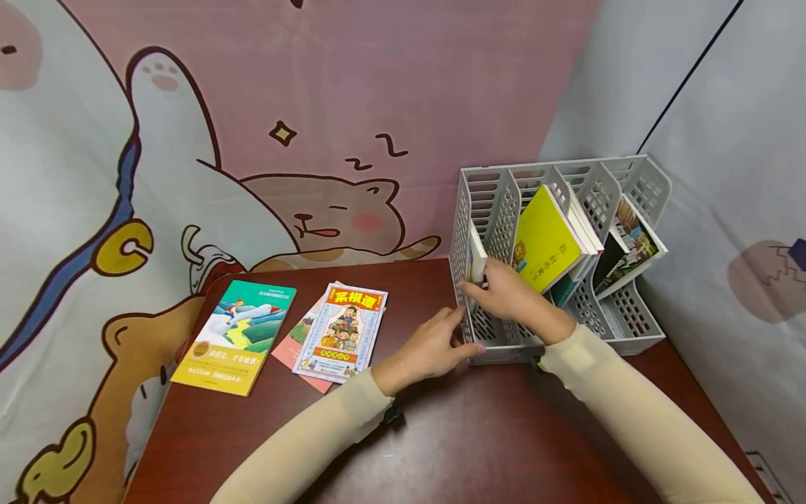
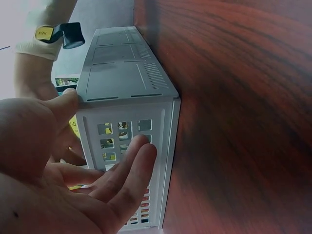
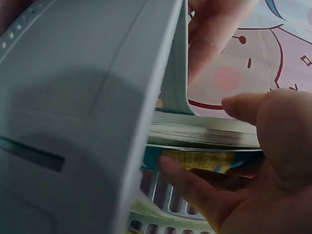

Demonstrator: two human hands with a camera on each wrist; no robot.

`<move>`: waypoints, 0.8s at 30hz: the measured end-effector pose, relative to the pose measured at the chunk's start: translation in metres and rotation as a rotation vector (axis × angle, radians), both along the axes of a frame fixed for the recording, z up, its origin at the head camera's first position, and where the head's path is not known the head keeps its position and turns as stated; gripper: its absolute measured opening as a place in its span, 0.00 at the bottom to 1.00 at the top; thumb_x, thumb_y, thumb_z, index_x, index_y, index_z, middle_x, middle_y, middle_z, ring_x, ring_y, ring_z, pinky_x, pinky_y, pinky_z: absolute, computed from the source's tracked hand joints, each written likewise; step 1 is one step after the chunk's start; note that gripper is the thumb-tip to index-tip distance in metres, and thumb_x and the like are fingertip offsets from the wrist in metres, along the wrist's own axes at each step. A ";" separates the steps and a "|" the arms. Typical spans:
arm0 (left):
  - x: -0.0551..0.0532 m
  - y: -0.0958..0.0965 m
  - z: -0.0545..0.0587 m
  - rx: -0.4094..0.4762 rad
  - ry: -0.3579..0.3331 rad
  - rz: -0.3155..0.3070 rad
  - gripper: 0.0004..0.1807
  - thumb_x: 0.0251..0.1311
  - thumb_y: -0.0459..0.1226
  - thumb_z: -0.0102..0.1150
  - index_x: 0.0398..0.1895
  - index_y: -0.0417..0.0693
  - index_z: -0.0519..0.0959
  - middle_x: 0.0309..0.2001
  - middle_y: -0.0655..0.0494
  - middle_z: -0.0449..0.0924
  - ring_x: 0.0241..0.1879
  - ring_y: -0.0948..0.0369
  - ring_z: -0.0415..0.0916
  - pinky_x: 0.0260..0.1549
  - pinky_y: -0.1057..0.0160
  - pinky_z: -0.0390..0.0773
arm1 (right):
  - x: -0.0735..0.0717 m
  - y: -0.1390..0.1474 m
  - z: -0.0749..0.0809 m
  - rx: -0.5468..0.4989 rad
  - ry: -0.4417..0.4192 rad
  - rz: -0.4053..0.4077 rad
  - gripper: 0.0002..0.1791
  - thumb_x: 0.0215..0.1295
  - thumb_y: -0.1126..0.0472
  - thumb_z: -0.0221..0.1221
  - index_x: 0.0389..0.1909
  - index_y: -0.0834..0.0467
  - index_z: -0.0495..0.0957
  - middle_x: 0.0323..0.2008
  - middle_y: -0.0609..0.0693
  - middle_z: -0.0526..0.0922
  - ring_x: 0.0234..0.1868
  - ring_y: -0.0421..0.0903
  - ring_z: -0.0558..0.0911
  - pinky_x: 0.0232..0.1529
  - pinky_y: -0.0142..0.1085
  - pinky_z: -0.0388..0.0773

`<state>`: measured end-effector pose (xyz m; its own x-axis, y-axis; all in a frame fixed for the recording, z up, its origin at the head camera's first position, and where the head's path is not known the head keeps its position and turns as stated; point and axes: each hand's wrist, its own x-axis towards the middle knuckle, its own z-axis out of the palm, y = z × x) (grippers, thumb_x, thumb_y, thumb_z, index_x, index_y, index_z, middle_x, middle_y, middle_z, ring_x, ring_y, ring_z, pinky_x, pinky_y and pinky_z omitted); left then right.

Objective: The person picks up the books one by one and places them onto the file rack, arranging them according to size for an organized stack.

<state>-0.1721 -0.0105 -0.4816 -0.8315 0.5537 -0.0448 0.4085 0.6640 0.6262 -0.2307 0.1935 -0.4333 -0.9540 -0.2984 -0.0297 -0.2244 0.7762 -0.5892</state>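
A grey file rack with several slots stands on the right part of the table. In its leftmost slot is a book with a pale page edge. My right hand holds this book, thumb on one side and fingers on the other; in the right wrist view, the fingers lie against its blue and yellow cover. At the rack's front left corner, my left hand rests with its thumb by the front edge and its fairly straight fingers along the perforated side wall.
A green and yellow book lies on the left of the table. Beside it, a blue-bordered book overlaps a pink one. Other rack slots hold a yellow book and a photo-covered book. Patterned cloth walls stand behind.
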 end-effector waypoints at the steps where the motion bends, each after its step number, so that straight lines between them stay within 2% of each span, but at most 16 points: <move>1: 0.000 0.000 0.000 -0.002 0.001 -0.001 0.51 0.73 0.63 0.66 0.89 0.51 0.60 0.69 0.51 0.79 0.50 0.63 0.82 0.60 0.56 0.84 | 0.002 0.002 -0.001 0.009 -0.001 -0.004 0.20 0.80 0.51 0.66 0.52 0.65 0.76 0.36 0.60 0.78 0.29 0.51 0.76 0.32 0.42 0.76; 7: 0.000 0.001 -0.001 0.000 -0.007 0.002 0.51 0.73 0.64 0.66 0.90 0.54 0.59 0.67 0.51 0.80 0.45 0.67 0.82 0.58 0.56 0.84 | 0.013 0.009 0.004 0.082 0.037 -0.026 0.19 0.79 0.47 0.66 0.41 0.60 0.85 0.25 0.52 0.80 0.24 0.45 0.74 0.27 0.37 0.72; 10: 0.001 0.001 -0.002 -0.005 -0.003 0.010 0.51 0.73 0.65 0.65 0.89 0.53 0.60 0.68 0.52 0.80 0.45 0.68 0.83 0.59 0.56 0.84 | 0.020 0.013 0.008 0.114 0.031 -0.049 0.20 0.80 0.46 0.65 0.36 0.60 0.85 0.19 0.49 0.73 0.20 0.45 0.72 0.24 0.37 0.70; 14: 0.001 0.001 -0.002 -0.008 0.015 0.016 0.51 0.73 0.66 0.64 0.89 0.51 0.61 0.68 0.54 0.80 0.47 0.67 0.84 0.60 0.57 0.84 | 0.028 0.017 0.015 0.127 0.059 -0.077 0.19 0.81 0.47 0.64 0.46 0.60 0.92 0.18 0.47 0.75 0.19 0.44 0.72 0.24 0.37 0.71; 16: 0.002 0.000 -0.002 -0.001 0.021 0.017 0.51 0.73 0.66 0.65 0.89 0.50 0.61 0.67 0.54 0.81 0.47 0.66 0.84 0.59 0.57 0.84 | 0.033 0.018 0.017 0.138 0.073 -0.086 0.19 0.81 0.48 0.64 0.45 0.60 0.93 0.17 0.47 0.75 0.18 0.44 0.72 0.23 0.37 0.70; 20: 0.002 -0.002 -0.002 0.017 0.036 0.011 0.50 0.73 0.64 0.65 0.88 0.49 0.62 0.67 0.53 0.82 0.49 0.64 0.84 0.60 0.57 0.84 | 0.042 0.014 0.022 0.139 0.070 -0.087 0.19 0.81 0.50 0.64 0.34 0.57 0.92 0.14 0.45 0.70 0.16 0.44 0.70 0.22 0.37 0.67; 24: 0.002 -0.005 0.000 0.055 0.058 0.008 0.46 0.75 0.61 0.65 0.86 0.47 0.66 0.65 0.51 0.84 0.49 0.61 0.84 0.59 0.56 0.84 | 0.051 0.006 0.023 0.097 0.132 -0.073 0.16 0.81 0.52 0.64 0.37 0.57 0.93 0.15 0.44 0.69 0.17 0.42 0.68 0.22 0.35 0.65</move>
<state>-0.1698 -0.0156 -0.4814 -0.8365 0.5470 0.0337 0.4397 0.6332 0.6370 -0.1801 0.1994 -0.4104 -0.9705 -0.2299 0.0724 -0.2360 0.8449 -0.4800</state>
